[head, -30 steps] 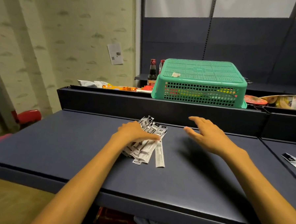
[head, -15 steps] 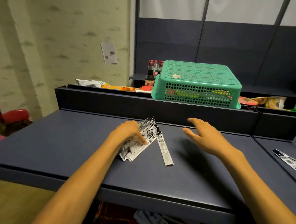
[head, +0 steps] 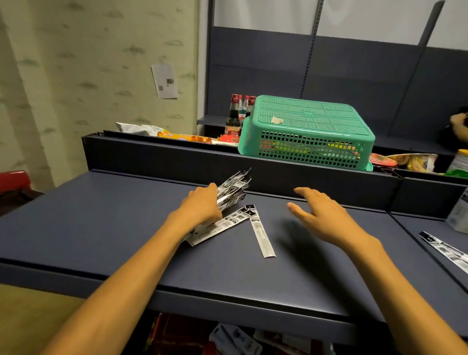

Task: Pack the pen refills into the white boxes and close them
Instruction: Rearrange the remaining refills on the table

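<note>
Pen refills (head: 230,193) gripped by left hand (head: 201,207); right hand (head: 324,218) apart.

Left hand (head: 200,206) forward, fingers curled round bundle of refill packets (head: 233,189), forearm stretched straight (knuckles up). Right hand (head: 324,216) right of bundle, palm down, fingers (head: 304,192) spread and relaxed, holding nothing.

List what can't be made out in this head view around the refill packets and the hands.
- Left hand fingers: hidden behind the bunch of refill packets they grip; the count in the bunch is unclear.
- Print on the loose packet: too small.
- White box: cut off by the right edge; open or closed unknown.
- Under the green basket: mesh blurs the contents.
- Right hand: its palm faces down, unseen.
</note>
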The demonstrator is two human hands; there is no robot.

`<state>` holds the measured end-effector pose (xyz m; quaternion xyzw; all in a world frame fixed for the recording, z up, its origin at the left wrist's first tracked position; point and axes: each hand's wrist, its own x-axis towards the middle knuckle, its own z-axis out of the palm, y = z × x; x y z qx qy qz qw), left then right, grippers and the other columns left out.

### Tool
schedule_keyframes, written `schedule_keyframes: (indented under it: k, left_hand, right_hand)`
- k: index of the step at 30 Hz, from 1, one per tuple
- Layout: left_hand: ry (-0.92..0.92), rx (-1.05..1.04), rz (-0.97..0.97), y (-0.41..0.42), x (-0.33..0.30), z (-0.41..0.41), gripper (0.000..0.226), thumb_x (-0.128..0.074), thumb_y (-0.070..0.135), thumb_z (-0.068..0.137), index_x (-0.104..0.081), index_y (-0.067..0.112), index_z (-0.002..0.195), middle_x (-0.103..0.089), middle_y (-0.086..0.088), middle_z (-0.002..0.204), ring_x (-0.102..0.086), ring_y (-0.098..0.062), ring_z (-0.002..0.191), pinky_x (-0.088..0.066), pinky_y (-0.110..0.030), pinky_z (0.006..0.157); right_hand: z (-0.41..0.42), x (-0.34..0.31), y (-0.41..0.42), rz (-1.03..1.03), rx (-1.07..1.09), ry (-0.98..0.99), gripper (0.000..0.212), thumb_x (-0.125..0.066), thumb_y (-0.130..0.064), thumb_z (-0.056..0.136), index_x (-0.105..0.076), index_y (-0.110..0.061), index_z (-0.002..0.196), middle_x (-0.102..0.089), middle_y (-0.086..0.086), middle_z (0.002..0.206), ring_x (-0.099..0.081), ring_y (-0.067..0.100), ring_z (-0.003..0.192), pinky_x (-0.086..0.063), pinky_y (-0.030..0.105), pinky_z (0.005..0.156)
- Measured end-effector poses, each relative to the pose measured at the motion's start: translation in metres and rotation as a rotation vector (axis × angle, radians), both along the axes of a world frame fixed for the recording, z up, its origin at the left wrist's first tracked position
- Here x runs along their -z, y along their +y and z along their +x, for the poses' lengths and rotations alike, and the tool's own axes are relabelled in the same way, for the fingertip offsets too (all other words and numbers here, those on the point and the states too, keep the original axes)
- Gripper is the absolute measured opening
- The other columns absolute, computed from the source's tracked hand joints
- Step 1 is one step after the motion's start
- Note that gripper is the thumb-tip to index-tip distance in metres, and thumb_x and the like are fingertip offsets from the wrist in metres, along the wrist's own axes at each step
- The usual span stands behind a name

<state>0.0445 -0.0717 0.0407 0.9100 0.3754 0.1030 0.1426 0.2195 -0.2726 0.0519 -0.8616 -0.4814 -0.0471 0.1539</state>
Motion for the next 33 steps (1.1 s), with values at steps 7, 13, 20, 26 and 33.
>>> schedule_keyframes:
  k: [7,13,20,26,33]
  left_hand:
    - [-0.095,0.059,0.159,-0.002,0.001,-0.011,0.031,-0.061,0.019,0.087,-0.035,0.017,0.102,-0.048,-0.003,0.080,-0.051,-0.028,0.077,-0.034,-0.034,0.058]
    - [-0.095,0.116,0.197,0.000,0.004,-0.018,0.030,-0.059,0.016,0.087,-0.036,0.017,0.107,-0.053,-0.003,0.083,-0.048,-0.021,0.068,-0.033,-0.031,0.053]
    - [-0.090,0.139,0.353,-0.005,-0.012,-0.024,0.035,-0.058,0.014,0.088,-0.035,0.017,0.115,-0.057,-0.007,0.086,-0.051,-0.028,0.071,-0.039,-0.037,0.061]
    - [0.025,0.351,0.336,-0.050,-0.024,-0.009,0.033,-0.055,0.017,0.088,-0.035,0.020,0.113,-0.056,-0.008,0.085,-0.055,-0.030,0.074,-0.047,-0.042,0.064]
    - [-0.012,0.610,0.261,-0.153,-0.019,0.063,0.037,-0.055,0.018,0.085,-0.037,0.021,0.117,-0.061,-0.011,0.098,-0.057,-0.032,0.081,-0.050,-0.041,0.068]
  right_hand:
    - [-0.007,0.001,-0.002,-0.022,0.022,-0.037,0.060,-0.039,-0.054,0.099,-0.033,-0.021,0.148,-0.043,0.004,0.150,-0.043,0.024,0.134,-0.037,0.042,0.108]
    - [-0.010,0.009,-0.011,-0.096,0.058,-0.035,0.061,-0.039,-0.056,0.098,-0.032,-0.023,0.149,-0.040,0.004,0.152,-0.041,0.024,0.136,-0.037,0.041,0.108]
    - [-0.009,0.012,-0.036,-0.187,0.094,-0.074,0.059,-0.041,-0.051,0.100,-0.030,-0.021,0.149,-0.037,0.005,0.154,-0.038,0.026,0.137,-0.035,0.042,0.109]
    - [0.002,0.008,-0.083,-0.223,0.145,-0.089,0.064,-0.039,-0.052,0.100,-0.019,-0.025,0.155,-0.029,0.002,0.159,-0.034,0.025,0.140,-0.034,0.042,0.110]
    - [0.025,0.008,-0.183,-0.202,0.203,-0.054,0.065,-0.042,-0.051,0.099,-0.020,-0.027,0.155,-0.027,0.000,0.160,-0.030,0.022,0.143,-0.028,0.039,0.114]
